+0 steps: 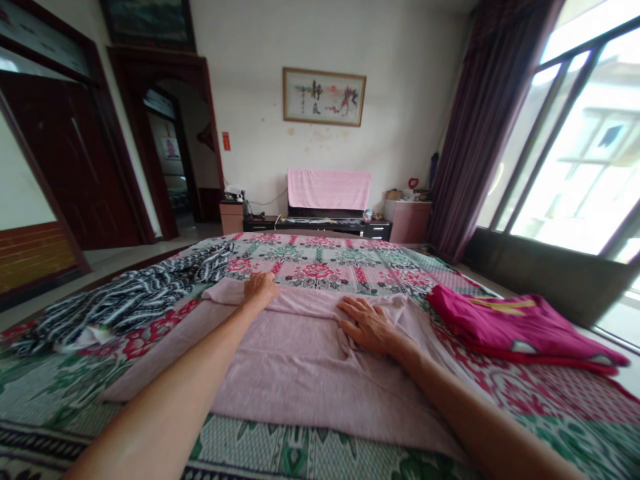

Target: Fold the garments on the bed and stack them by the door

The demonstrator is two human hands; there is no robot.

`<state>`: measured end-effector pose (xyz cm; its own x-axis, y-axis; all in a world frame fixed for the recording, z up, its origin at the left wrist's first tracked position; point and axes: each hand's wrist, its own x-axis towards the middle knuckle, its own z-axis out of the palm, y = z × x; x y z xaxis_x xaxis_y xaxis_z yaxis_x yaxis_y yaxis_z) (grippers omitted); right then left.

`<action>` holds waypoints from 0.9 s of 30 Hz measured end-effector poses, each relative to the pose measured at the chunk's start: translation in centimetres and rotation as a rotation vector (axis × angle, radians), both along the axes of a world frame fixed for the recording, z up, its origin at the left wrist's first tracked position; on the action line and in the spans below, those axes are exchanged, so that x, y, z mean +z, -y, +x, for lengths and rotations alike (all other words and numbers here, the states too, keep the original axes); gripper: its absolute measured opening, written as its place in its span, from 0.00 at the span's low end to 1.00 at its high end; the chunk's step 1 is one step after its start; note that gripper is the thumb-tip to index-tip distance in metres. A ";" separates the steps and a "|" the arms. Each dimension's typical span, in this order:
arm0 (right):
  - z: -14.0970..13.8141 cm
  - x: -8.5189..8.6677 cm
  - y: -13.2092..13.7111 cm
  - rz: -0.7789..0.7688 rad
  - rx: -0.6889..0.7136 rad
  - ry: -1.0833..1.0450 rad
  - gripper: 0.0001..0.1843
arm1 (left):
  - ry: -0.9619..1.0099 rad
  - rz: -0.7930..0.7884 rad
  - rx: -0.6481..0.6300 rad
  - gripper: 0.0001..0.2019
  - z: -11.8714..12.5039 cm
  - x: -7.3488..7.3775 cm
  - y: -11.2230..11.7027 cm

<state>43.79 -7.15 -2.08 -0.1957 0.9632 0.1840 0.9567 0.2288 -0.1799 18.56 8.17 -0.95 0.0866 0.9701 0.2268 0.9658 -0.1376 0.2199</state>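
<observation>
A pale pink garment (300,373) lies spread on the patterned bedspread (320,253), its far edge folded over in a band. At the left part of that far edge, my left hand (261,290) is closed, with its fingers curled on the cloth. My right hand (370,325) rests flat on the garment right of its middle, fingers spread and holding nothing. Small wrinkles run through the cloth beside the right hand. Whether the garment has sleeves folded under, I cannot tell.
A crumpled black-and-white striped cloth (145,287) lies to the left. On the right sits a folded magenta garment (520,327). Beyond the bed's far end, a pink cloth (329,189) drapes over something on a low cabinet (377,231). A window (575,147) is at right.
</observation>
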 end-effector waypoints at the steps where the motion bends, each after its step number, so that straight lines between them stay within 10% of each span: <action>1: 0.0 0.0 0.0 -0.003 0.001 0.002 0.27 | -0.027 0.025 -0.046 0.18 0.3 0.0 0.4; 12: -0.1 1.3 0.3 -0.040 -0.042 -0.054 0.29 | -0.118 -0.096 -0.214 0.33 1.8 -2.5 1.9; 27: 6.2 3.9 0.2 0.070 -0.587 -0.035 0.17 | 0.032 0.024 -0.219 0.23 1.7 -1.6 3.0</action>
<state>49.96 -7.37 1.83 0.3738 0.8939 0.2475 0.9205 -0.3248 -0.2174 20.30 5.21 -2.59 0.2869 0.9232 0.2556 0.9048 -0.3488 0.2444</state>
